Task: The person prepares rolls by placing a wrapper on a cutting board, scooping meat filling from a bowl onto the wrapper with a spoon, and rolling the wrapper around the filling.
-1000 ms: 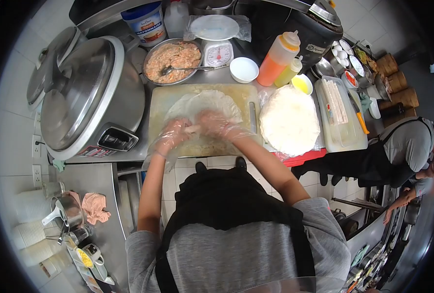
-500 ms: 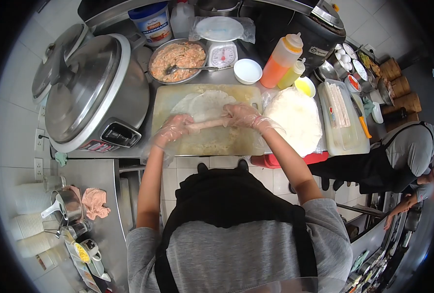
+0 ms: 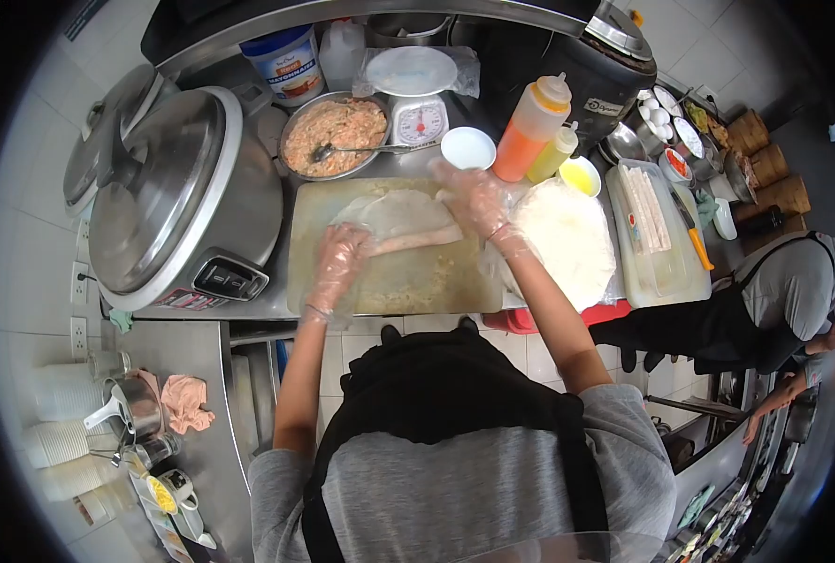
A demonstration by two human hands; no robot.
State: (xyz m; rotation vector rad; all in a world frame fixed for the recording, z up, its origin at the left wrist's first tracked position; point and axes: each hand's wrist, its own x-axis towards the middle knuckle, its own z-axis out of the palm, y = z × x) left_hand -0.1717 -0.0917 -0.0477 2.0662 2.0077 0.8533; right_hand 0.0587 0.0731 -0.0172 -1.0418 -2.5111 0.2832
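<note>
On the cutting board [image 3: 417, 277] lies a thin, pale round wrapper [image 3: 394, 211], its near side rolled into a long spring roll [image 3: 417, 240]. My left hand [image 3: 340, 263], in a clear plastic glove, has its fingers closed round the roll's left end. My right hand [image 3: 478, 202], also gloved, is off the roll, above the board's right edge near the small white bowl [image 3: 468, 148]. Motion smears its fingers. A pile of round wrappers [image 3: 565, 244] sits to the right of the board.
A steel bowl of orange-flecked filling [image 3: 333, 139] with a spoon stands behind the board, beside a kitchen scale [image 3: 419, 120]. Squeeze bottles [image 3: 532, 131] and a yellow-filled bowl [image 3: 581, 175] stand right. Finished rolls [image 3: 644, 208] lie in a tray. A large cooker [image 3: 187, 197] flanks the left; another person [image 3: 783, 291] stands right.
My right hand has let go of the roll's right end and moved up and right toward the white bowl. The left hand stays at the roll, which now rests on the board.
</note>
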